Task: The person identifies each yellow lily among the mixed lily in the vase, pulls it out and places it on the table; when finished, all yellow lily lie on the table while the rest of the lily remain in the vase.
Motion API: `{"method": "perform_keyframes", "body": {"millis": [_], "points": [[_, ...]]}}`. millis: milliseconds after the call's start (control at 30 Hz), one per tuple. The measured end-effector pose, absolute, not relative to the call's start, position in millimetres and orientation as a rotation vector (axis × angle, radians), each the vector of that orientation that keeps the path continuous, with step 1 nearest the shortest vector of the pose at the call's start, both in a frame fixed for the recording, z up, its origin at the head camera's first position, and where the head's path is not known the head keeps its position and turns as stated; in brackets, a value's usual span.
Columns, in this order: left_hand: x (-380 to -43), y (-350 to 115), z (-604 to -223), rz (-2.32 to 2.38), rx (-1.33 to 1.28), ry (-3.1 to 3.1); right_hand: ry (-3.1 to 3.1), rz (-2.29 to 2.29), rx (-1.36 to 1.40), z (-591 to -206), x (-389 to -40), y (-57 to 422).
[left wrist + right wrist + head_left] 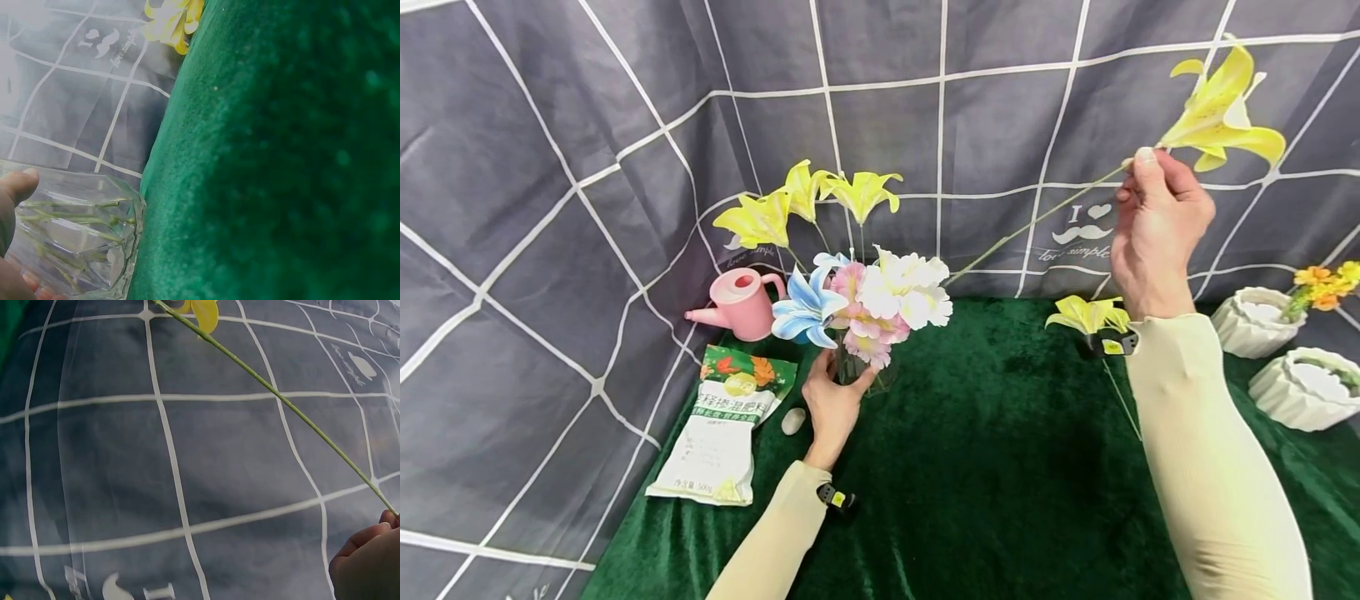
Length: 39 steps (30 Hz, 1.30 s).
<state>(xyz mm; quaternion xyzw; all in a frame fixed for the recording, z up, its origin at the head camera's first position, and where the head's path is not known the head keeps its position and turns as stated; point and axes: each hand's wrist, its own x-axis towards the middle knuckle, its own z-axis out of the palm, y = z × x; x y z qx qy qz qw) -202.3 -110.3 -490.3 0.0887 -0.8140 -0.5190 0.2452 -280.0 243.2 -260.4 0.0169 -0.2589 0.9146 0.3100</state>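
Note:
My left hand (831, 408) grips a clear glass vase (81, 237) near the middle of the cloth, thumb and fingers on either side. Green stems (69, 219) show through its wall. Above the rim stand three yellow lilies (756, 221), a blue lily (808, 304), pink flowers (868, 323) and white flowers (906, 287). Raised at the upper right, my right hand (1161, 225) pinches another yellow lily (1221, 121) just below its bloom. Its long stem (1045, 218) slants down left toward the white flowers, which hide the lower end.
At the left are a pink watering can (741, 304), a printed bag (711, 442) and a pale stone (792, 421). More yellow lilies (1086, 315) lie beyond my right wrist. White ribbed pots (1303, 392) stand far right, near orange flowers (1326, 287). A grey checked curtain (887, 137) borders the green cloth (1000, 467).

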Motion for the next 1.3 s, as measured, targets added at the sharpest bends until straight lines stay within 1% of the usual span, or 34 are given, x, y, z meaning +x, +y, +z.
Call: {"method": "perform_keyframes", "body": {"millis": [333, 600, 767, 900, 1133, 1300], "points": [[-201.1, -111.6, -489.5, -1.399, 0.257, -2.215, -0.919, 2.269, 0.131, -277.5, -259.5, 263.7], [-201.1, -110.8, -488.2, -1.41, 0.266, -2.209, -1.291, 2.207, 0.015, -296.6, -239.2, 267.0], [-200.7, -110.4, -487.7, -1.422, 0.26, -2.206, -1.592, 2.145, 0.018, -311.2, -232.6, 265.6], [-200.8, -110.4, -488.1, -1.412, 0.253, -2.208, -1.866, 2.035, 0.0, -326.3, -231.3, 263.5], [-200.9, -109.4, -489.6, -1.396, 0.254, -2.219, -2.267, 1.75, -0.119, -359.9, -238.1, 259.4], [-200.3, -107.6, -489.4, -1.4, 0.248, -2.222, -2.337, 1.769, -0.143, -384.0, -246.2, 259.7]]}}
